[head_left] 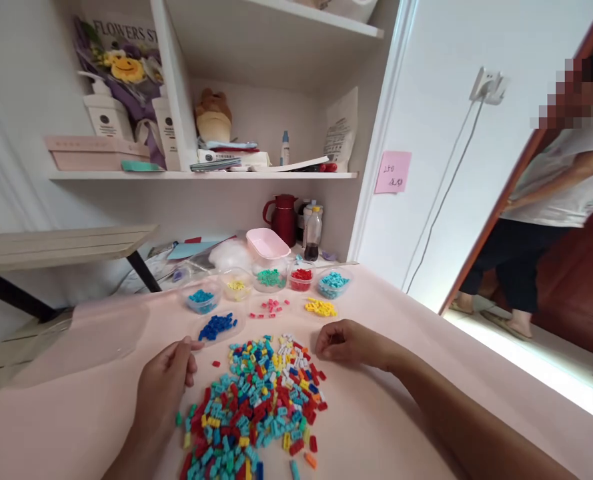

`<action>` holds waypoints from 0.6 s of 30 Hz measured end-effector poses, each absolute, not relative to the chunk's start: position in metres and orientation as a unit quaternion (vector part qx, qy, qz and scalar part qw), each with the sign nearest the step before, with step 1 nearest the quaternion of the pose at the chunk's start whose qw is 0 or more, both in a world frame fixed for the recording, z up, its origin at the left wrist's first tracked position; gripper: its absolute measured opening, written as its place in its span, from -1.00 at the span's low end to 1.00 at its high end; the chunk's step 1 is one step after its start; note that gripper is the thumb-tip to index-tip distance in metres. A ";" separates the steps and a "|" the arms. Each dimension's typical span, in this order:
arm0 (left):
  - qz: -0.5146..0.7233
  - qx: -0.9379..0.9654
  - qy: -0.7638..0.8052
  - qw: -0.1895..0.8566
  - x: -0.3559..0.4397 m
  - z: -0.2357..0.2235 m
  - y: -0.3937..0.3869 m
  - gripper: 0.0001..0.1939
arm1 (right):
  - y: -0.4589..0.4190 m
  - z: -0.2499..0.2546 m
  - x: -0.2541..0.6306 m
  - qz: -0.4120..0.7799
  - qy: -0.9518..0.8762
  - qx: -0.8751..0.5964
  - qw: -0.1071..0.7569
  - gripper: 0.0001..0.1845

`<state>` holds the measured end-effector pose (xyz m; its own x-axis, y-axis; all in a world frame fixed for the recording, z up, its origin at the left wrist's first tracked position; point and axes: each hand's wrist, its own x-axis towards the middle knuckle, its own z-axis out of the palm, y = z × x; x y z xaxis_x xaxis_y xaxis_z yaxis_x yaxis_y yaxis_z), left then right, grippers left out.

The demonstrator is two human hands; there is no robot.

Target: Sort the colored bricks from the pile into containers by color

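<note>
A big heap of small mixed-colour bricks [256, 407] lies on the pink table [391, 413] in front of me. My left hand [163, 383] rests at the heap's left edge, fingers curled and pinched together near a dark blue brick pile [217, 327]; what it holds is hidden. My right hand [343, 343] sits at the heap's upper right corner, fingers curled down onto the table, closed on something I cannot make out. Beyond lie a pink pile [270, 307] and a yellow pile [320, 307].
Small clear bowls hold sorted bricks: blue [202, 298], yellow [237, 287], green [270, 279], red [301, 277], light blue [333, 283]. A pink box [267, 244], red jug [282, 219] and bottle [313, 233] stand behind. Another person [551, 200] stands in the doorway at right.
</note>
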<state>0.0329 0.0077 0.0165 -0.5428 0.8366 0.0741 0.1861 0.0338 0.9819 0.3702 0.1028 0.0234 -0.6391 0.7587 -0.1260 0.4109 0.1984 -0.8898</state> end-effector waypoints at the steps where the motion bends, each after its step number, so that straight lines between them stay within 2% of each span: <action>1: 0.576 0.386 0.663 0.281 0.033 0.017 0.008 -0.51 | 0.101 0.023 0.370 0.492 -0.765 -0.380 0.167 -0.78; 6: 0.568 0.393 0.666 0.280 0.033 0.017 0.008 -0.52 | 0.096 0.029 0.370 0.392 -0.844 -0.341 0.134 -0.62; 10: 0.565 0.395 0.669 0.279 0.032 0.017 0.008 -0.52 | 0.093 0.031 0.368 0.335 -0.876 -0.326 0.118 -0.57; 18: 0.565 0.401 0.662 0.286 0.032 0.018 0.009 -0.49 | 0.093 0.025 0.361 0.297 -0.873 -0.351 0.160 -0.75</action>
<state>0.0323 0.0085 0.0181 -0.5160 0.8533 0.0746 0.2079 0.0403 0.9773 0.3607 0.0934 0.0248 -0.7021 0.7085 0.0712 0.5177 0.5766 -0.6321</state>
